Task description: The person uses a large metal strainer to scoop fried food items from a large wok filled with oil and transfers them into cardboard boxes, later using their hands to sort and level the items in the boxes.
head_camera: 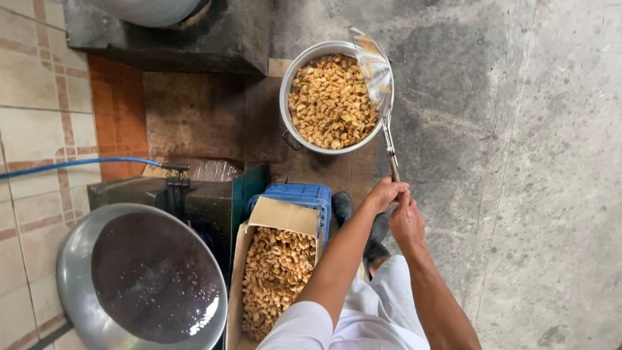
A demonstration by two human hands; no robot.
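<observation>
Holding: a long-handled strainer (374, 65) is gripped by both hands at the end of its handle.
Left hand (385, 194): it is closed tight around the handle, just in front of the other hand and touching it.
Right hand (406, 221): it is closed around the same handle, right behind the left hand and closer to the body.
Strainer look: a thin silver stick is seen running up from the hands to a round wire net. The net is tipped on its side and looks see-through and a bit blurry. Some yellow-brown bits can be made out in it.
Strainer place: the net is held out far ahead of the hands, over the right edge of the big pot (332, 96).
Pot: it is round and silver, set on the floor well ahead of the hands, and filled near the top with golden fried pieces (329, 100).
Box: a cardboard box (275, 272) of the same golden pieces is found to the left of the left arm, close by.
Crate: a blue plastic crate (298, 194) is seen just left of the left hand, behind the box.
Wok: a wide metal wok (139, 279) of dark oil is set far off to the left of the hands.
Hose: a blue hose (78, 165) is laid across the tiles above the wok.
</observation>
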